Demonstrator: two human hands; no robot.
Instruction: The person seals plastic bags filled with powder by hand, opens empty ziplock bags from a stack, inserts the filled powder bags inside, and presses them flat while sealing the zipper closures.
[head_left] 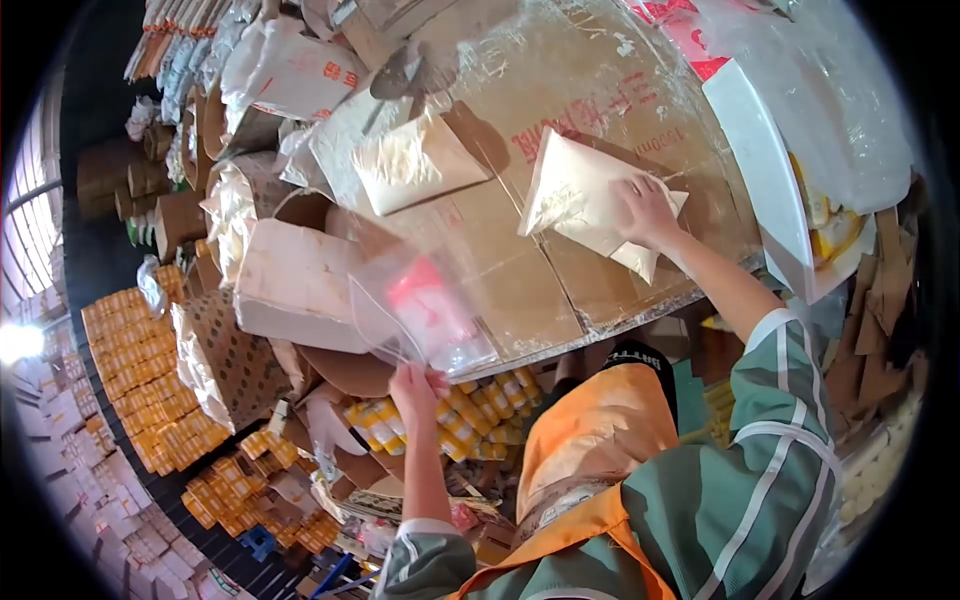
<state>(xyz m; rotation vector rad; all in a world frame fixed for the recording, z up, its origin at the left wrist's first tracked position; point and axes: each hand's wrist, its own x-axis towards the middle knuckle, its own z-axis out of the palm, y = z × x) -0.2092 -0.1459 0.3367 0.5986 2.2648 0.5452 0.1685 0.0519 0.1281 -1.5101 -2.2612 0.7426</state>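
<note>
My left hand [416,392] is closed on the edge of a clear plastic bag [465,345] with a pink print, blurred by motion, at the front edge of the cardboard-covered table [510,275]. Fingers spread, my right hand [645,210] lies on a filled bag of pale powder [578,190]; a second pale corner sticks out beneath it. Another bag of pale powder [415,163] lies farther left on the cardboard. Near it is a metal scoop [398,72], its handle pointing toward me.
A white box [300,285] stands at the table's left edge. On the right is a white bin [765,170] beside clear plastic sheeting [840,100]. Stacks of yellow packets [150,370] fill the lower left, with more yellow packets [465,420] under the table edge.
</note>
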